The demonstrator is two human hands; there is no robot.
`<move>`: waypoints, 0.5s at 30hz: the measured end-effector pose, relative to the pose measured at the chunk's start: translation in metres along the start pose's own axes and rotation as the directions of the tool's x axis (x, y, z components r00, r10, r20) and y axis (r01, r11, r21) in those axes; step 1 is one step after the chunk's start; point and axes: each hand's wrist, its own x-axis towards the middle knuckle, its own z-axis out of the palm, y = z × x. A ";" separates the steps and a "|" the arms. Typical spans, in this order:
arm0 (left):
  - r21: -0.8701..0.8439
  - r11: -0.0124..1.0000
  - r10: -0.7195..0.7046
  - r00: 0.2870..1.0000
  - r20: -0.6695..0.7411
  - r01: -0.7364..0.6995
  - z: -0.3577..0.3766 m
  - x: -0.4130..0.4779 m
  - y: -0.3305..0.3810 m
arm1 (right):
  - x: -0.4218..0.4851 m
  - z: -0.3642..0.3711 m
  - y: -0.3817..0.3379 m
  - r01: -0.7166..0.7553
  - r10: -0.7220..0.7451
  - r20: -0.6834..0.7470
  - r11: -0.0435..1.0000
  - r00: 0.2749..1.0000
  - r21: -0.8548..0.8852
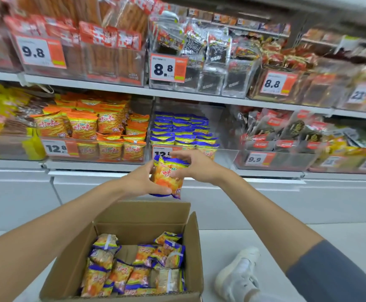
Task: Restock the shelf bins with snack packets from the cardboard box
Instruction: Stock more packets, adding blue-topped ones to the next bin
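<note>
Head view: the left hand (142, 182) grips a purple-edged snack packet (166, 177) from below and the left, and the right hand (194, 166) pinches its upper right side. A second purple edge peeks out underneath, so how many are held is hard to tell. Straight below the hands sits the open cardboard box (142, 211) with loose packets (134, 269) inside. Just beyond the fingers stands the bin (222, 155) of matching packets, its price tag (161, 151) half hidden.
</note>
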 end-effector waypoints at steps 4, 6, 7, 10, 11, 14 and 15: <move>0.132 0.985 0.113 0.993 -0.026 -0.109 -0.004 0.016 0.007 | 0.000 -0.015 -0.011 0.012 -0.003 0.078 0.994 0.997 -0.109; 0.185 0.967 0.184 0.982 -0.031 -0.175 -0.005 0.023 0.017 | 0.001 -0.023 -0.011 0.034 -0.019 0.067 0.970 0.998 -0.241; 0.208 0.958 0.209 0.978 -0.030 -0.198 -0.005 0.027 0.023 | 0.003 -0.027 -0.011 0.035 -0.021 0.046 0.947 0.999 -0.318; 0.281 0.929 0.252 0.968 -0.004 -0.240 -0.004 0.041 0.045 | 0.011 -0.037 -0.002 0.024 -0.031 -0.008 0.895 0.999 -0.445; 0.306 0.919 0.260 0.966 0.005 -0.249 -0.004 0.048 0.051 | 0.015 -0.041 0.003 0.020 -0.027 -0.010 0.905 1.000 -0.424; 0.370 0.883 0.302 0.953 0.025 -0.290 -0.001 0.072 0.063 | 0.025 -0.055 0.020 0.019 -0.033 -0.033 0.930 0.999 -0.366; 0.391 0.870 0.311 0.950 0.034 -0.299 -0.001 0.083 0.065 | 0.028 -0.060 0.025 0.011 -0.030 -0.048 0.934 0.998 -0.356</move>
